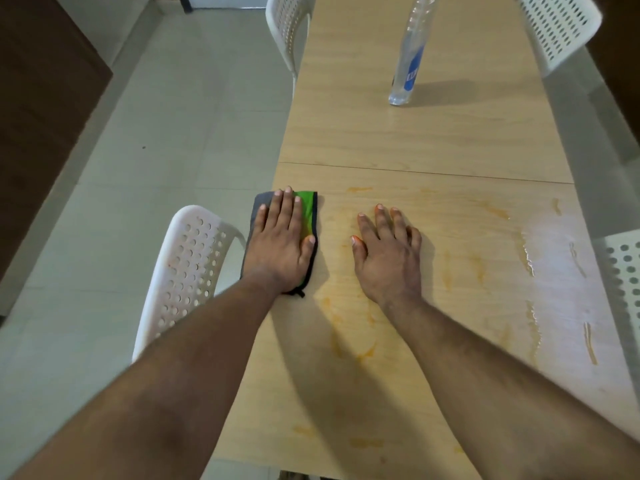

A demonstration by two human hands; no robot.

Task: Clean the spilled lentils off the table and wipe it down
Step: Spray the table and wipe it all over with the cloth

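Streaked wooden table [433, 140], left hand [282, 242] flat on cloth [308, 202]

Setting was a home dining area. A long wooden table [433, 140] stood on pale floor tiles [166, 133]. White perforated plastic chairs [187, 271] flanked it.

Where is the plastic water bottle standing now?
In the head view, the water bottle stands upright on the far half of the table, toward its right side, beyond the seam and far ahead of the right hand.
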